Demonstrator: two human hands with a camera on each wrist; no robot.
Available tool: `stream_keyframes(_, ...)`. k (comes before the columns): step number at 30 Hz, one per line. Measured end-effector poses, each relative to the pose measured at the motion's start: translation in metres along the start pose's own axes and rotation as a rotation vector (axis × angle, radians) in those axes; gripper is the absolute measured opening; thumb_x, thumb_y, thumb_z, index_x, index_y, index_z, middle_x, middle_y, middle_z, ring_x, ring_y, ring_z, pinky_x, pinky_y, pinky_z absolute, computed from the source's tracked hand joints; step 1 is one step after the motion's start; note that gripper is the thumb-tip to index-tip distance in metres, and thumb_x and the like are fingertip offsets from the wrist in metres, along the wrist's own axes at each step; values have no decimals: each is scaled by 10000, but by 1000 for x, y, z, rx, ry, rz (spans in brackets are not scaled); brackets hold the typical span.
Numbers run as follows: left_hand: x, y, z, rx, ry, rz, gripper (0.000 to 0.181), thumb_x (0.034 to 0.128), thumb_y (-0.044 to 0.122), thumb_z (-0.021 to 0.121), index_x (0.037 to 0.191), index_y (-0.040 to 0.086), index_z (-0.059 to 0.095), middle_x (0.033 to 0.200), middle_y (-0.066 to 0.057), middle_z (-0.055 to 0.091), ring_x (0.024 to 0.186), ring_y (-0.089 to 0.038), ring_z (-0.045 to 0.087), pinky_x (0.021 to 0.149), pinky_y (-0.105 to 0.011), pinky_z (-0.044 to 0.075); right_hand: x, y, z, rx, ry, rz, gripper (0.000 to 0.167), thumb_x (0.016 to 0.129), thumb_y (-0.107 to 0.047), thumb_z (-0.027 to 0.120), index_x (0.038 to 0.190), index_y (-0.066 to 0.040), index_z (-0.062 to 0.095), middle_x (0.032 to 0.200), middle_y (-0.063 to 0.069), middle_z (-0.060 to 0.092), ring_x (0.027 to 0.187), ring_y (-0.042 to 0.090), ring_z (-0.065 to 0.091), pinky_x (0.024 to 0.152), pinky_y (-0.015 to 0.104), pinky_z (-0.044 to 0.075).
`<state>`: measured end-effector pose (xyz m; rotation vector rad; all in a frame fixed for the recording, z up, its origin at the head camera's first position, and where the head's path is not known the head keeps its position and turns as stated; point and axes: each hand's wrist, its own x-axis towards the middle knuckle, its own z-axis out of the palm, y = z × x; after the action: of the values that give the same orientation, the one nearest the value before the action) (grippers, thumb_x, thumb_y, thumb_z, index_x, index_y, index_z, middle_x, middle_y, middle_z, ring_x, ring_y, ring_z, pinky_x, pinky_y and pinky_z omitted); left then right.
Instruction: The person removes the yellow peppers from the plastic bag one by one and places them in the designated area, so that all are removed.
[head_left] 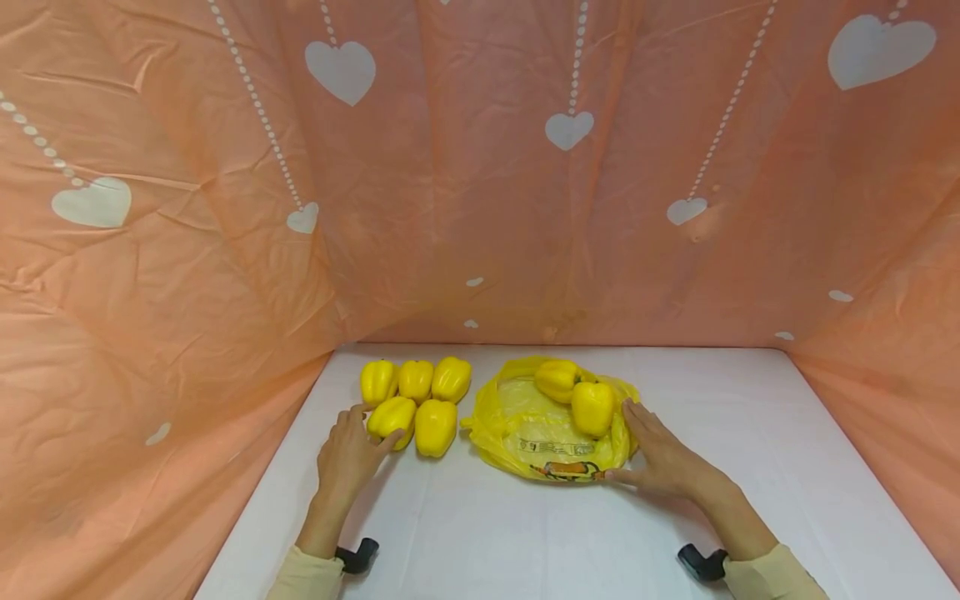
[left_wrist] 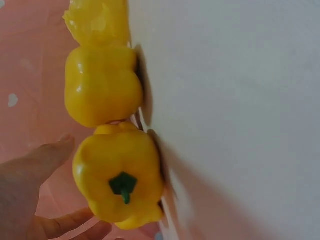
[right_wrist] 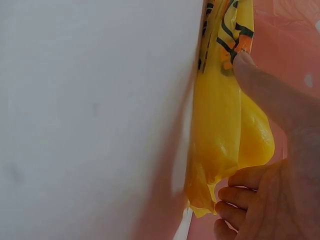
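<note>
Several yellow bell peppers stand in two rows on the left, with three in the back row. My left hand [head_left: 349, 454] spreads its thumb and fingers around the front-left bell pepper [head_left: 392, 421]. In the left wrist view its green stem [left_wrist: 123, 186] faces the camera, and the thumb [left_wrist: 50, 155] looks apart from the pepper. An opened yellow plastic bag [head_left: 517, 446] lies right of the group, with two bell peppers [head_left: 592, 408] inside. My right hand [head_left: 663, 454] rests at the bag's right side, fingers extended; its thumb touches the printed front rim.
A white cloth [head_left: 480, 542] covers the table. Peach curtains [head_left: 450, 183] with white hearts hang at the back and both sides. Black straps with camera mounts [head_left: 358, 556] sit on both wrists.
</note>
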<state>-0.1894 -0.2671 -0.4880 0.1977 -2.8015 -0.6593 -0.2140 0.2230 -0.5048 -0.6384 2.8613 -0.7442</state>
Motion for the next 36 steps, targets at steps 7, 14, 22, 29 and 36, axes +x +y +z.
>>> stream_keyframes(7, 0, 15, -3, -8, 14, 35, 762, 932, 445, 834, 1446, -47, 561, 1388, -304, 580, 1224, -494, 580, 953, -643, 516, 0, 1, 0, -2, -4, 6, 1225, 865, -584, 844, 1652, 109, 211, 1732, 324, 156, 1571, 572, 179, 1253, 693, 212)
stream_keyframes(14, -1, 34, 4, 1, 60, 112, 748, 907, 416, 866, 1429, -45, 592, 1342, -267, 623, 1214, -485, 589, 977, -625, 503, 0, 1, 0, -7, 6, 0, 1230, 860, -587, 846, 1646, 119, 216, 1729, 329, 165, 1568, 572, 190, 1253, 691, 218)
stream_keyframes(22, -1, 54, 8, -3, 58, 178, 704, 907, 379, 874, 1406, -44, 613, 1372, -258, 628, 1263, -450, 582, 1027, -628, 501, 1, 2, -1, 0, 10, -1, 1245, 868, -625, 823, 1655, 109, 197, 1739, 318, 138, 1578, 563, 167, 1260, 692, 194)
stream_keyframes(29, 1, 72, 17, -24, 44, 222, 699, 891, 383, 886, 1398, -19, 623, 1362, -227, 634, 1269, -430, 588, 1040, -602, 503, 4, 4, 0, -4, 27, -4, 1265, 865, -661, 808, 1657, 109, 190, 1740, 319, 138, 1580, 558, 168, 1256, 696, 201)
stream_keyframes(36, 1, 88, 26, -63, 32, 266, 687, 891, 380, 887, 1393, -9, 622, 1362, -208, 643, 1259, -421, 602, 1058, -587, 497, 6, 2, 0, -8, 44, -20, 1249, 872, -648, 805, 1638, 139, 210, 1722, 346, 164, 1565, 583, 186, 1254, 699, 202)
